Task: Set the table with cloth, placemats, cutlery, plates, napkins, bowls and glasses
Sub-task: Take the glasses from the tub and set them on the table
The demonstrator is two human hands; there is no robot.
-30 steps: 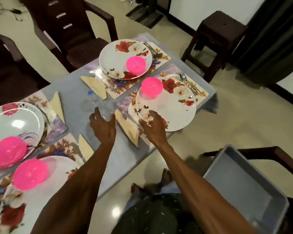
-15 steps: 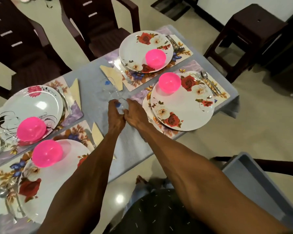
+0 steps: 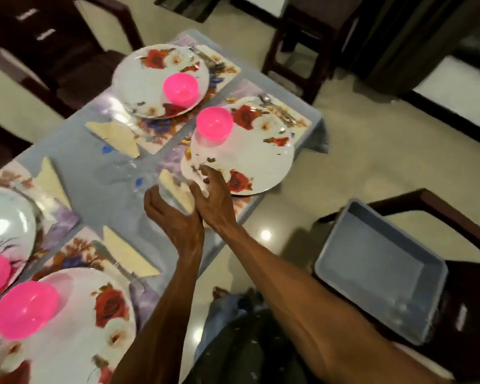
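Head view: both hands meet over the tabletop (image 3: 100, 173).
Left hand (image 3: 175, 217) and right hand (image 3: 214, 198) hold their fingers loosely curled around a blurred clear glass (image 3: 175, 195).

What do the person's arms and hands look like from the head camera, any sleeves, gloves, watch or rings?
Both forearms are bare as far as the frame shows: no sleeve cuffs in view. The left hand and right hand wear no gloves, and no watch, bracelet or ring is visible, though motion blur could hide a thin ring. Veins and tendons stand out along both forearms.
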